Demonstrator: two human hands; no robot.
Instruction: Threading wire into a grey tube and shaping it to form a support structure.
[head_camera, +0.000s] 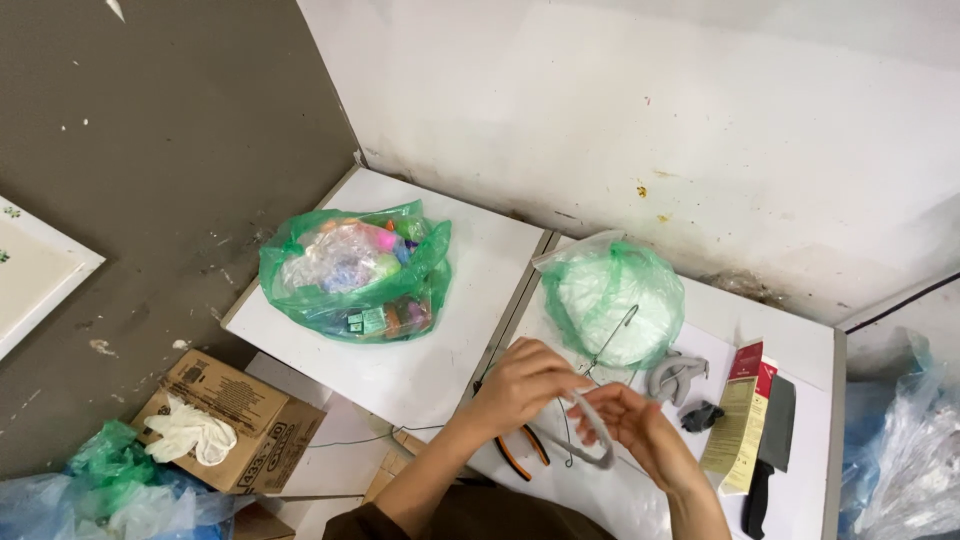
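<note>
Low in the middle of the frame, the 2 hands meet above the white table (420, 375). The left hand (520, 385) pinches a thin wire (610, 340). The right hand (635, 425) grips the grey padded loop (597, 432) between them. Pliers (522, 452) lie just below.
</note>
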